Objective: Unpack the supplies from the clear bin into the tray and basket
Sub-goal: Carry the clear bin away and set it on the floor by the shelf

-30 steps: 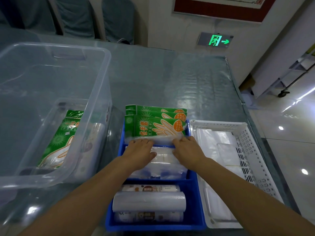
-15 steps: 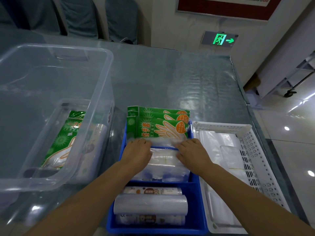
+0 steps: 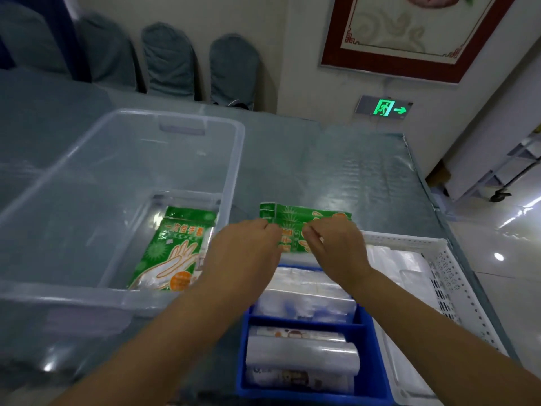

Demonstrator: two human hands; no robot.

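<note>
I have my left hand (image 3: 248, 253) and right hand (image 3: 336, 247) seemingly pinching the upright green glove packs (image 3: 304, 213), squaring them at the blue tray (image 3: 377, 376)'s far end.

Green packets (image 3: 288, 218) (orange hand print), blue tray (image 3: 376, 361)

On the glass-covered tabletop (image 3: 336, 159) we see a large clear plastic bin (image 3: 123, 159) at left, with a green glove packet (image 3: 175, 247) lying in it. Just right of the bin sits a blue divided plastic tray (image 3: 371, 341): green glove packets (image 3: 304, 213) stand at its far end, clear bags (image 3: 304, 291) in the middle, rolls (image 3: 301, 358) nearest us. A white perforated plastic basket (image 3: 450, 276) lies right of the tray.
</note>
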